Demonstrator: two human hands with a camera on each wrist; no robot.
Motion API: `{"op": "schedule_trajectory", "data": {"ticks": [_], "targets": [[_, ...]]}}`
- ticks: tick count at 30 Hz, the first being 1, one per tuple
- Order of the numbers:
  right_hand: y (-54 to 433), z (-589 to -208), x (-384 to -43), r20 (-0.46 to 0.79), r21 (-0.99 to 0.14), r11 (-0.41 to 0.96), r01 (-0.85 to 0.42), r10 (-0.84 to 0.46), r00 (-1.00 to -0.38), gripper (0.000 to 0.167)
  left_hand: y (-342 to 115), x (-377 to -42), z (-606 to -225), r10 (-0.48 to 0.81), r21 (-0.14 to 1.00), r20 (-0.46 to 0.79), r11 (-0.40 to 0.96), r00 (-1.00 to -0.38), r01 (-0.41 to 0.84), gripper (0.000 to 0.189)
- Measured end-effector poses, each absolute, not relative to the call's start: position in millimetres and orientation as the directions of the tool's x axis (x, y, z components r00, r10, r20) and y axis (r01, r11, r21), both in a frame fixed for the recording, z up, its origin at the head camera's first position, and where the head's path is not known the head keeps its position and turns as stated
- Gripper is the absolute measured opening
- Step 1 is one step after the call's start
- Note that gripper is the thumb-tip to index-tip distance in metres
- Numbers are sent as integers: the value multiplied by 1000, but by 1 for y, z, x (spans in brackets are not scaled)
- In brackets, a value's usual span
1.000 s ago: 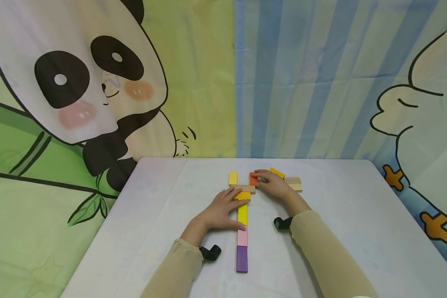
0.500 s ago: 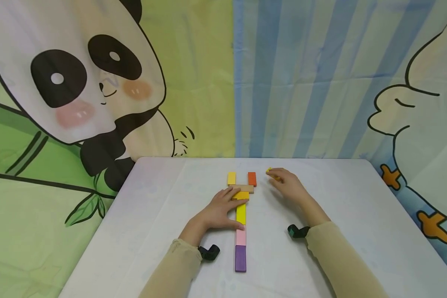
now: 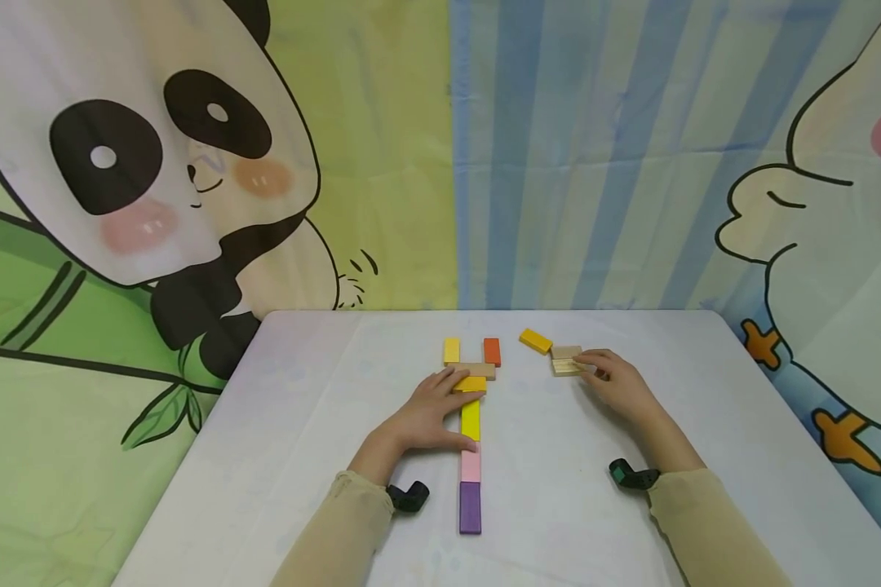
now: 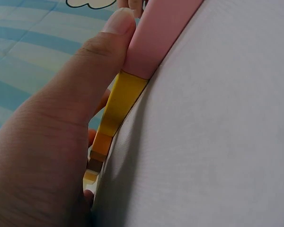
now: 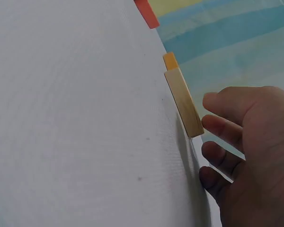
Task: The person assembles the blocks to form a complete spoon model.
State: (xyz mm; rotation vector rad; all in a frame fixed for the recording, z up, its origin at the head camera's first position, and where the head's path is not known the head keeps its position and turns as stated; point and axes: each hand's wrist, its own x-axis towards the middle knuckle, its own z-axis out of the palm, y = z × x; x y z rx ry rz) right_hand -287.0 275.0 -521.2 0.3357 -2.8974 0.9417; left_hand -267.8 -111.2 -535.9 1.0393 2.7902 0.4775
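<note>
My left hand (image 3: pixel 429 416) rests with spread fingers along a line of flat blocks. Its thumb lies at the pink block (image 3: pixel 471 465), beside the yellow block (image 3: pixel 471 421); its other fingers touch the orange-yellow block (image 3: pixel 471 383) and the crosswise wooden block (image 3: pixel 477 371). A purple block (image 3: pixel 470 508) forms the near end of the line. Beyond the wooden block stand a yellow block (image 3: pixel 451 350) and a red-orange block (image 3: pixel 492 351). To the right, my right hand (image 3: pixel 620 387) has loosely bent fingertips at the end of plain wooden blocks (image 3: pixel 566 369); in the right wrist view nothing is pinched.
A loose yellow block (image 3: pixel 535 341) lies at an angle just left of the plain wooden blocks. The white table (image 3: pixel 558 505) ends at the back against a printed curtain (image 3: pixel 382 163) with a panda and stripes.
My right hand has left the red-orange block, passed over the loose yellow block and moved right to the plain wooden blocks. The left hand stays in place; the head view has shifted slightly.
</note>
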Motion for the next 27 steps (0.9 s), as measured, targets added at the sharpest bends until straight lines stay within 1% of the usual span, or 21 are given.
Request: {"op": "schedule_trajectory", "data": {"ticks": [8, 11, 18, 24, 27], "targets": [[279, -532, -286, 188, -573, 768, -286, -216, -958, 26, -111, -267, -536, 655, 341, -8, 712, -756, 614, 96], [280, -534, -286, 191, -576, 765, -290, -219, -957, 25, -111, -267, -535, 653, 344, -8, 713, -757, 611, 96], [280, -537, -287, 169, -578, 772, -264, -203, -964, 29, -112, -268, -536, 652, 339, -14, 717, -758, 609, 97], [277, -537, -287, 151, -550, 798, -247, -196, -969, 37, -111, -267, -533, 649, 339, -23, 720, -760, 605, 97], [275, -534, -286, 151, -538, 806, -247, -196, -969, 37, -111, -266, -533, 649, 344, -25, 720, -760, 603, 97]]}}
